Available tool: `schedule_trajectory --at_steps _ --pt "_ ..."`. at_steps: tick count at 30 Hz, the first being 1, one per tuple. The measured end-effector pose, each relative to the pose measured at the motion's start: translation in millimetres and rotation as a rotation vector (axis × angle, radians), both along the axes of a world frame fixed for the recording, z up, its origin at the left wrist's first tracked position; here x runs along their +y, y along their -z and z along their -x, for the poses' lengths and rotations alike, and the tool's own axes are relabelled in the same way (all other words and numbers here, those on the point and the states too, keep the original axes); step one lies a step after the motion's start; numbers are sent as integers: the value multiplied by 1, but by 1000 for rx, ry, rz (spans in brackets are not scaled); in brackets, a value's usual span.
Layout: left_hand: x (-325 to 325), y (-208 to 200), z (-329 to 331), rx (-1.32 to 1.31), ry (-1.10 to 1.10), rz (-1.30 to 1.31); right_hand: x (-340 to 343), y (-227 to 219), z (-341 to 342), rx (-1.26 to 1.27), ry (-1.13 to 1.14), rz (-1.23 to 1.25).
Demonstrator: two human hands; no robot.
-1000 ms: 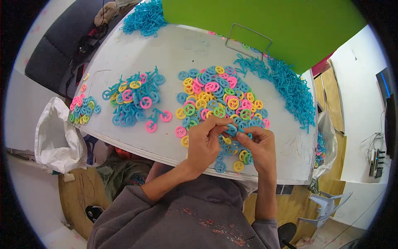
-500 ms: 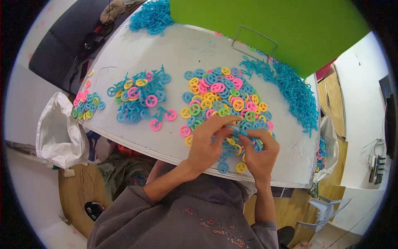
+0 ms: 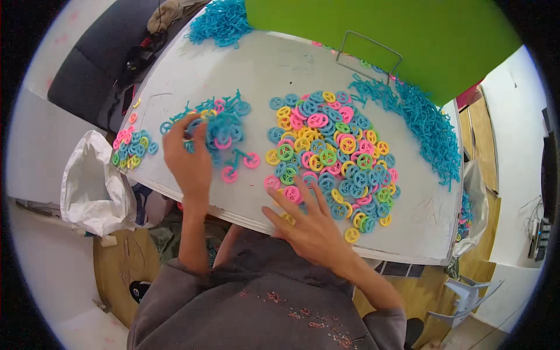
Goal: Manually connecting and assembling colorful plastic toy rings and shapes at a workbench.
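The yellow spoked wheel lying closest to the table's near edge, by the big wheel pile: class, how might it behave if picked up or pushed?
The yellow wheel would probably feel light, as gaps show between its spokes. It looks like moulded plastic, so likely fairly stiff. Lying flat on the white table, it would probably slide rather than roll.

Bright, fairly even light fills the frame, whitening the table [image 3: 262, 64] and the wall [image 3: 513, 146] at right; the sofa [image 3: 96, 70] at upper left sinks into dimness. Shadows are soft. Motion blur smears the blue parts [image 3: 223, 125] beside the left hand [image 3: 188, 157], left of centre, while the central wheels [image 3: 335, 157] look crisper. Fisheye distortion bows the table's front edge; black swallows the corners.
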State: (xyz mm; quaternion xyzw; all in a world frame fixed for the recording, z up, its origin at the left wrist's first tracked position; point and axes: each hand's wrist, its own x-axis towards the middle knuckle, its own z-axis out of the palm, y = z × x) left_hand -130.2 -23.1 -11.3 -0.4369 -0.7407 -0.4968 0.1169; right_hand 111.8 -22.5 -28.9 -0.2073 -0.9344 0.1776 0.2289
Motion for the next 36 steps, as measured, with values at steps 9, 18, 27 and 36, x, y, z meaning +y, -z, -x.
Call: schedule_trajectory --at_steps 9,18,27,36 --pt "-2 23 35 109 -167 40 40 12 -13 -100 17 -186" --pt "-6 24 30 13 -106 15 120 -38 -52 186 438 -169" --pt "-14 15 29 -13 -115 -84 237 25 -92 -101 697 -388" --pt "-12 -8 -13 39 -75 -257 231 11 -95 387 814 -228"
